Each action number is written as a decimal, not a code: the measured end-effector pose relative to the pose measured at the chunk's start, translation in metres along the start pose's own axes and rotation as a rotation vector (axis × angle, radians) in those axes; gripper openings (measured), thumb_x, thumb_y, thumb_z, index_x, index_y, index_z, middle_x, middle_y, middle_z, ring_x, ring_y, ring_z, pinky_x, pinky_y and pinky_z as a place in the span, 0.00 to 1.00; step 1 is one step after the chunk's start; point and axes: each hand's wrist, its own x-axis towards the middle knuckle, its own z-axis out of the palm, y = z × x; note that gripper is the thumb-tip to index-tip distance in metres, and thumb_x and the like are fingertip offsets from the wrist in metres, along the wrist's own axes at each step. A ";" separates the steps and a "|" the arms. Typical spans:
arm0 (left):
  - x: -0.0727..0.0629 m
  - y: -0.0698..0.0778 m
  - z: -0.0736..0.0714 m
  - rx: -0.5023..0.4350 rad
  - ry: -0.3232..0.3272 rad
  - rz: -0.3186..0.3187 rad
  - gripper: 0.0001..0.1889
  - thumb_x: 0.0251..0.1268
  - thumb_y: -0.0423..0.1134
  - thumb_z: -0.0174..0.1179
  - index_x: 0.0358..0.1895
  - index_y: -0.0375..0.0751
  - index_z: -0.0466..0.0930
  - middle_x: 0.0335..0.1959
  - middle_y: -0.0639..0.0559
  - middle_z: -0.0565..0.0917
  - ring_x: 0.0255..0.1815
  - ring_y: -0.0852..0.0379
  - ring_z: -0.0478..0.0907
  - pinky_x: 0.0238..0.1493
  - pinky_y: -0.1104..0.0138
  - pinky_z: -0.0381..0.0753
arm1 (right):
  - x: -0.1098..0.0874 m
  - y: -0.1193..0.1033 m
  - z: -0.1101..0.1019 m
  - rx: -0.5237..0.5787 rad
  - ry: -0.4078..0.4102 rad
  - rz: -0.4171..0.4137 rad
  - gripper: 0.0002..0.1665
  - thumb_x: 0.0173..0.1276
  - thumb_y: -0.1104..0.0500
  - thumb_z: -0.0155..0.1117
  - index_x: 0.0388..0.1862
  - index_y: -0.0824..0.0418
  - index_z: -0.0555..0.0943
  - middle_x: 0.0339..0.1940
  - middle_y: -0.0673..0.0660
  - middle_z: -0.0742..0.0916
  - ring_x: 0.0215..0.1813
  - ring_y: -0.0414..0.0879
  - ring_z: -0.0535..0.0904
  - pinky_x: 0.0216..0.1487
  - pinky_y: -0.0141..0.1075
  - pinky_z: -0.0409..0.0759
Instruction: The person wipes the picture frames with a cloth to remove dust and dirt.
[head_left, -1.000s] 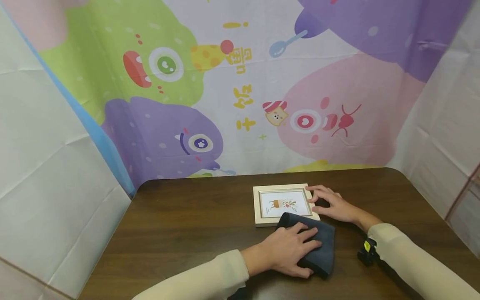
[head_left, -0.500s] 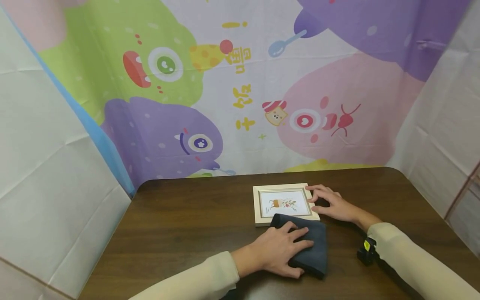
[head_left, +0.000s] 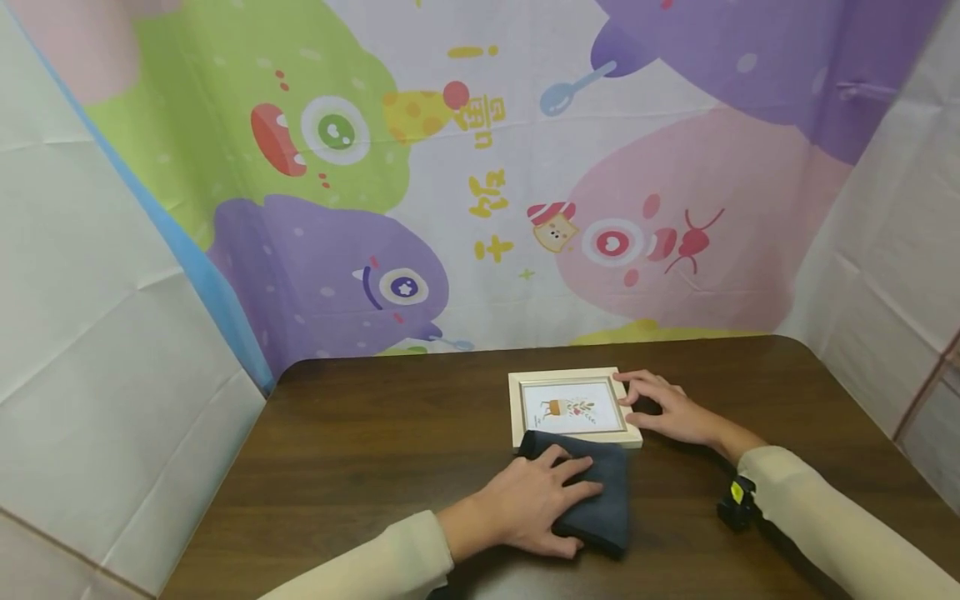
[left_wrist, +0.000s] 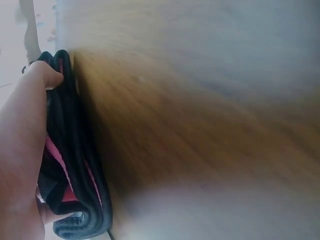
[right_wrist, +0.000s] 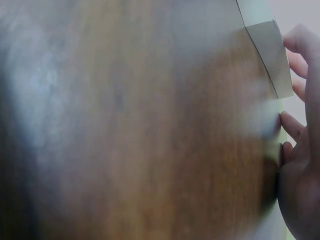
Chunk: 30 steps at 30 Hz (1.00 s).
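Note:
A cream picture frame lies face up on the brown table, with a plant-like printed drawing inside. Across its near edge, in the head view, comes a dark blue folded cloth; whether the two touch is hard to tell. My left hand rests on the cloth, fingers spread over the top and thumb at the near edge. Pink inner layers show in the cloth's folds in the left wrist view. My right hand touches the frame's right side with its fingertips and thumb, also seen in the right wrist view.
The dark wooden table ends at a cartoon-printed curtain behind. Pale sheets hang at the left and right. A black wrist device sits at the right sleeve, low over the table.
My left hand and the cloth have slid left along the frame's near edge, uncovering its near right corner. The right hand and the frame stay practically in place.

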 end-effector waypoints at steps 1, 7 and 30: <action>-0.003 -0.001 0.000 0.002 0.003 0.000 0.40 0.74 0.75 0.60 0.84 0.66 0.74 0.86 0.56 0.77 0.75 0.55 0.79 0.46 0.71 0.89 | 0.000 0.000 0.000 0.000 0.000 0.000 0.10 0.80 0.59 0.73 0.41 0.45 0.82 0.84 0.70 0.76 0.84 0.79 0.66 0.68 0.82 0.59; -0.019 -0.008 0.002 -0.013 0.008 -0.020 0.40 0.72 0.75 0.63 0.83 0.66 0.75 0.85 0.56 0.78 0.74 0.55 0.80 0.43 0.71 0.89 | -0.001 -0.003 0.002 -0.010 0.012 -0.016 0.09 0.79 0.59 0.74 0.41 0.46 0.82 0.83 0.70 0.78 0.82 0.79 0.68 0.66 0.80 0.62; -0.020 -0.011 -0.001 -0.035 -0.009 -0.012 0.40 0.70 0.73 0.65 0.82 0.63 0.77 0.85 0.54 0.78 0.71 0.55 0.80 0.40 0.75 0.84 | -0.001 -0.002 0.000 -0.030 -0.010 0.052 0.06 0.80 0.56 0.73 0.43 0.46 0.83 0.85 0.68 0.76 0.85 0.75 0.66 0.66 0.65 0.61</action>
